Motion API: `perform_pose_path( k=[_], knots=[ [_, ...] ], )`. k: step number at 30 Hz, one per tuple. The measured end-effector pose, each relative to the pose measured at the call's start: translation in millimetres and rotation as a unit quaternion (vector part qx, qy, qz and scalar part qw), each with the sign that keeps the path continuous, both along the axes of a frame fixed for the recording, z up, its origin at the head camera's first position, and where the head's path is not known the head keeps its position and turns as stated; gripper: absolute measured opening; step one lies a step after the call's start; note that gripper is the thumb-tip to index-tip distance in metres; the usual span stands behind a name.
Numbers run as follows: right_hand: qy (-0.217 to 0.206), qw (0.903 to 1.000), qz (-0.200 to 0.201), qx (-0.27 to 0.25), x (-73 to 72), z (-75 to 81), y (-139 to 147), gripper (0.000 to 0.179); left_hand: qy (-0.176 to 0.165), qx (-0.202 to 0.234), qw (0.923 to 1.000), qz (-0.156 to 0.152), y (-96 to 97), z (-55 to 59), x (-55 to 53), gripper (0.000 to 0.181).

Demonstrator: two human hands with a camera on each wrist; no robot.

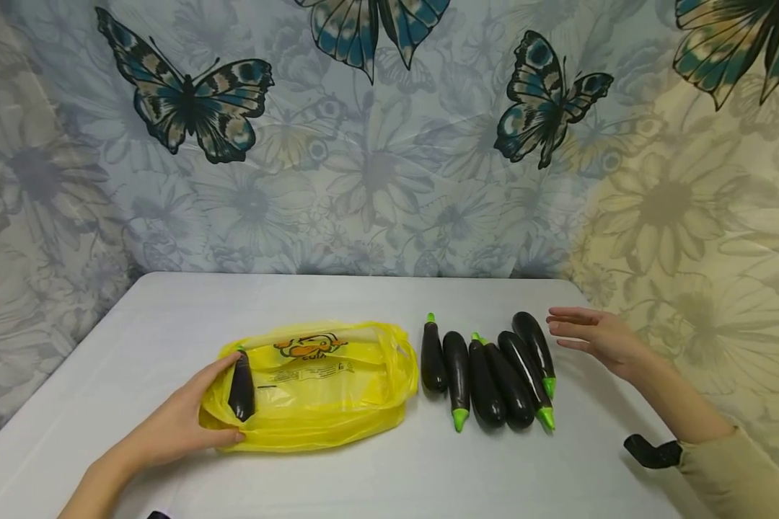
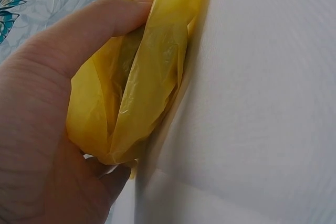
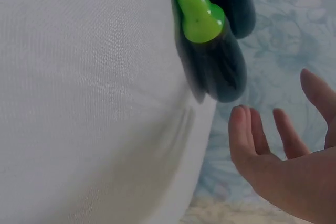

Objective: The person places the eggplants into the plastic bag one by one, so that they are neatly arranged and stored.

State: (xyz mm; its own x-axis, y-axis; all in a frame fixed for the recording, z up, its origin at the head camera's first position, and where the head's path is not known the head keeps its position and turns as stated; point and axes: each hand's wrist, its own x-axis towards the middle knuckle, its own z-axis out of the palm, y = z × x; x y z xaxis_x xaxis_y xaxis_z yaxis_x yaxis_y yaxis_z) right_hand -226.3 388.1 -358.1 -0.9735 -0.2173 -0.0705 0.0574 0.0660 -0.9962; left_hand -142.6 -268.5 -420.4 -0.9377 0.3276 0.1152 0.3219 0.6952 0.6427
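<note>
A yellow plastic bag (image 1: 337,404) with an orange printed logo lies on its side on the white table. One black eggplant (image 1: 241,389) is at the bag's left end, partly within its mouth. My left hand (image 1: 175,425) holds that end between thumb and fingers, the thumb (image 2: 105,17) against the yellow film. To the bag's right, several glossy black eggplants (image 1: 456,367) with bright green stems lie side by side. My right hand (image 1: 600,339) hovers just right of the rightmost eggplant (image 1: 532,339), fingers extended and holding nothing. A green-capped eggplant (image 3: 223,69) shows beyond its fingertips in the right wrist view.
The white-covered table (image 1: 298,295) reaches back to a fabric backdrop (image 1: 376,173) printed with butterflies and flowers. A black curved piece (image 1: 652,453) juts from the right sleeve (image 1: 720,461). The table's right edge runs close to the right arm.
</note>
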Motion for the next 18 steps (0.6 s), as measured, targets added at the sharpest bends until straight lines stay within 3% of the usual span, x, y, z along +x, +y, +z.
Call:
perform_pose_path(
  k=[5, 11, 18],
  knots=[
    [-0.009, 0.9996, 0.007, 0.026, -4.9, -3.6, -0.2, 0.028, -0.004, -0.005, 1.0000, 0.003, 1.1, 1.3, -0.5, 0.112],
    [-0.047, 0.9989, 0.003, -0.008, -11.3, -12.7, 1.7, 0.031, -0.006, 0.001, 1.0000, 0.006, 3.3, 2.7, -0.2, 0.112],
    [-0.086, 0.9961, 0.017, -0.010, -12.8, -24.7, 2.9, 0.040, -0.009, 0.005, 0.9999, 0.005, 3.1, 2.4, 0.9, 0.112]
  ],
)
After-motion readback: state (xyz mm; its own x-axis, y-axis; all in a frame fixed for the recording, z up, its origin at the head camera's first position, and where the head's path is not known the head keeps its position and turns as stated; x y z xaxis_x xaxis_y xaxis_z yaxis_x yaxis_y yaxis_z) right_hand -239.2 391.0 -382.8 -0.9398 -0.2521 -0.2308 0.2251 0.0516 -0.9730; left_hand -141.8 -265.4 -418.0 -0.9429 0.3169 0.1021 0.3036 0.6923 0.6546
